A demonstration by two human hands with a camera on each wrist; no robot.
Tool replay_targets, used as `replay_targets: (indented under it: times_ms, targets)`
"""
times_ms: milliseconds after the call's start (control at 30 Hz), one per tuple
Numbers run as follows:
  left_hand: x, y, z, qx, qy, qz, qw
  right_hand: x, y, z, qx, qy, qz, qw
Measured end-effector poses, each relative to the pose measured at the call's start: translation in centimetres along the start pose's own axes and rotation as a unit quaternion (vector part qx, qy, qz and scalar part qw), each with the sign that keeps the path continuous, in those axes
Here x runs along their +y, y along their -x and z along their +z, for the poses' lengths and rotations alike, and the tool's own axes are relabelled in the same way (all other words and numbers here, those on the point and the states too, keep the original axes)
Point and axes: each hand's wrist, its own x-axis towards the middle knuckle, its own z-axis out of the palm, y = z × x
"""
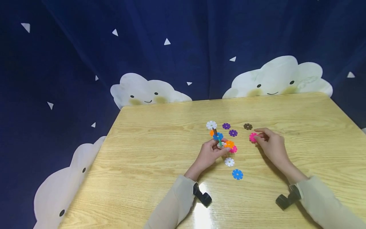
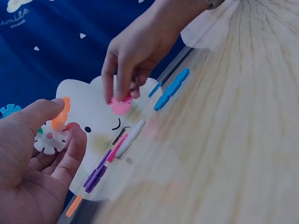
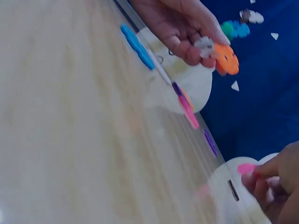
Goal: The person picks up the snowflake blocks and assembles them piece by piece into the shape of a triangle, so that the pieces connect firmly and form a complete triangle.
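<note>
My left hand (image 1: pixel 209 154) grips a chain of interlocked notched plastic discs. An orange disc (image 1: pixel 229 144) sits at the thumb, joined to a white disc (image 2: pixel 50 138). Beyond these the chain runs through a green disc (image 3: pixel 227 30), a blue disc (image 1: pixel 218 136) and a brown disc (image 1: pixel 215 131) to a white disc (image 1: pixel 211 125) at its far end. To the right, my right hand (image 1: pixel 273 147) pinches a single pink disc (image 1: pixel 253 137) between thumb and fingers, raised over the table in the left wrist view. The two hands are apart.
Loose discs lie on the wooden table (image 1: pixel 137 165): two purple discs (image 1: pixel 233 133), a brown disc (image 1: pixel 247 126), an orange disc (image 1: pixel 212 133), a pink disc (image 1: pixel 233 149), a white disc (image 1: pixel 229 162) and a blue disc (image 1: pixel 237 174). A dark blue curtain (image 1: pixel 183 63) hangs behind the table.
</note>
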Motion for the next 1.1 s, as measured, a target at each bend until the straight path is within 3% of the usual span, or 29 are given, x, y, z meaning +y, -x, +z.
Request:
replay_targets:
  times_ms: [167,400,600,667,767,933,1100]
  targets:
    - [0.1,0.0,0.0,0.006,0.008,-0.012,0.9999,-1.2,1.0,0.4,-0.001,-0.067,-0.023,0.9975]
    - [0.2,0.1,0.0,-0.001,0.009,-0.018,0.9998,-2.9,2.4,1.0,-0.013,-0.175,-0.029,0.9840]
    - [0.3,0.1,0.1,-0.006,0.003,-0.020,0.9998,-3.8,2.9,1.5,-0.005,-0.216,-0.038,0.9756]
    - [1.0,0.4,0.1,-0.007,0.003,-0.019,0.9998,-3.9,3.0,1.6,-0.010,-0.235,-0.038,0.9713]
    - [1.0,0.5,0.0,-0.011,0.000,-0.015,0.9998,-3.9,3.0,1.7,-0.014,-0.250,-0.041,0.9674]
    - [0.2,0.2,-0.1,-0.024,-0.016,-0.008,0.9996,-3.8,3.1,1.9,-0.012,-0.242,-0.046,0.9692]
    - [0.3,0.2,0.0,-0.066,-0.017,-0.001,0.9977,-4.2,3.2,2.3,0.006,-0.230,-0.034,0.9725]
